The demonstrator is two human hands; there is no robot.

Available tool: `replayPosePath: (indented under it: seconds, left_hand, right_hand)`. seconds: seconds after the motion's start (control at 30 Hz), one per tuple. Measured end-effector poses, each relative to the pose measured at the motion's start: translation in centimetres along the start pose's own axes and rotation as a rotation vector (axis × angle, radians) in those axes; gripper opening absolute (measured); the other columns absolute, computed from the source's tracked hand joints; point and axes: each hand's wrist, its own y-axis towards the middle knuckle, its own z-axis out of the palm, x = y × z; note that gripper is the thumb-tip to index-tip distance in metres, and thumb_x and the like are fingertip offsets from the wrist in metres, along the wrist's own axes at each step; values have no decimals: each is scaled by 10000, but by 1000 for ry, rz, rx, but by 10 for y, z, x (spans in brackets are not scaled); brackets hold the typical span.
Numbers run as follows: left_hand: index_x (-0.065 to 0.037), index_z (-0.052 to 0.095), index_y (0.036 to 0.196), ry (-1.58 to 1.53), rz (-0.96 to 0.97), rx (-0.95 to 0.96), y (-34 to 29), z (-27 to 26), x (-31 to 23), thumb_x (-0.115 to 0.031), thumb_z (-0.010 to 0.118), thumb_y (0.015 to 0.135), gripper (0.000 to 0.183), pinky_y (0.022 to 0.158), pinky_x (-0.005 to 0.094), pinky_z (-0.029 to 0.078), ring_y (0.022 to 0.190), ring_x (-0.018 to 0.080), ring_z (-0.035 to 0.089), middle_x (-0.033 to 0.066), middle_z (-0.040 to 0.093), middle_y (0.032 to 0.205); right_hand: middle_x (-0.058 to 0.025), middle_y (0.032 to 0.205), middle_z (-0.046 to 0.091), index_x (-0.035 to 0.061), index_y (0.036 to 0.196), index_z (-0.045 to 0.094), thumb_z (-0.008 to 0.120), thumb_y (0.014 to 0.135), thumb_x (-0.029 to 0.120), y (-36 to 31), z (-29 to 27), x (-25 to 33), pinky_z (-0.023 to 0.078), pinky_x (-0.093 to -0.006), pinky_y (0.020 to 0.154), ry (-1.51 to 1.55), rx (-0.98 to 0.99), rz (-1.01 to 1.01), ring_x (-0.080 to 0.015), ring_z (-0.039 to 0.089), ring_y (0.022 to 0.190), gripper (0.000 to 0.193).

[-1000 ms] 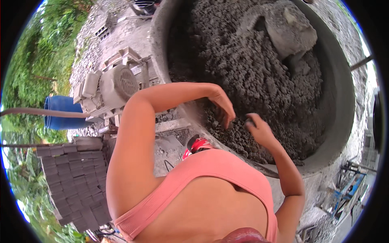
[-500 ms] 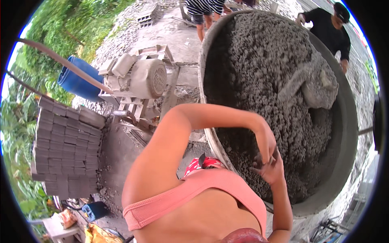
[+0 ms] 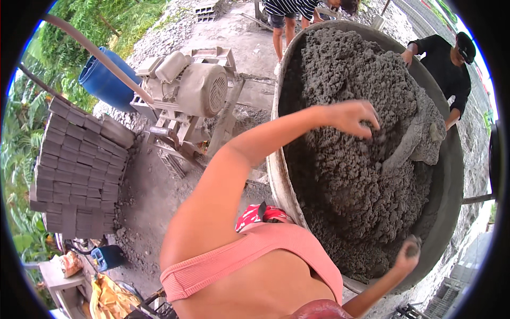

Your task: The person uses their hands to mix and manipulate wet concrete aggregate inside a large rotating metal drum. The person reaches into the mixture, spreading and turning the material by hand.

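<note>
A big round mixing pan [image 3: 273, 175] holds a heap of wet grey concrete mix [image 3: 345, 186]. Over the heap's left side hangs my left hand [image 3: 350, 118], its bent fingers apart and nothing visible in them. My right hand [image 3: 407, 256], lower right, is above the pan near its near wall. Its fingers are grey with mix and curled in; whatever they may hold is hidden. A mix-coated mixer arm or paddle [image 3: 406, 143] stands out of the heap on the right.
A dusty motor [image 3: 202, 90] on a frame stands left of the pan, with a blue barrel [image 3: 109, 80] behind. Grey blocks [image 3: 79, 170] are stacked at left. A person in black [image 3: 449, 69] touches the far-right rim; another in striped clothing [image 3: 289, 8] stands behind.
My hands were together over the near side of the pan and have parted. The left moved up and away over the heap, the right moved to the right and down.
</note>
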Motion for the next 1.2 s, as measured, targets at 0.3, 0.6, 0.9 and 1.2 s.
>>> replayPosePath:
  seconds: [0.3, 0.6, 0.9, 1.2]
  left_hand:
    - [-33, 687, 978, 165, -312, -796, -9, -41, 39, -270, 619, 801, 304, 838, 391, 469, 965, 270, 577, 128, 586, 991]
    - [-17, 689, 816, 172, -336, -1106, -66, -49, 81, -153, 633, 808, 147, 765, 375, 493, 839, 293, 628, 140, 639, 863]
    - [-18, 700, 862, 105, -324, -949, -45, -36, 65, -259, 626, 819, 256, 778, 378, 488, 846, 285, 630, 139, 641, 869]
    - [-9, 673, 969, 52, -287, -605, -49, -26, 94, -260, 412, 992, 363, 848, 346, 464, 907, 258, 608, 134, 646, 952]
  right_hand:
    - [-208, 1306, 480, -49, 1272, 453, 455, 956, 270, 3, -17, 174, 441, -428, 984, -1026, -889, -1528, -318, 514, 1176, 449]
    - [-140, 1406, 482, 66, 1395, 459, 536, 977, 267, -62, 316, -286, 377, -367, 1089, -1582, 738, -1266, -249, 416, 1345, 470]
    - [-145, 1402, 496, 39, 1245, 590, 584, 929, 172, -72, 214, -211, 329, -407, 1100, -2331, 577, -826, -284, 434, 1330, 343]
    - [-193, 1503, 342, 63, 1402, 435, 650, 863, 184, -116, 141, -160, 260, -415, 1130, -2451, 316, -448, -338, 336, 1382, 592]
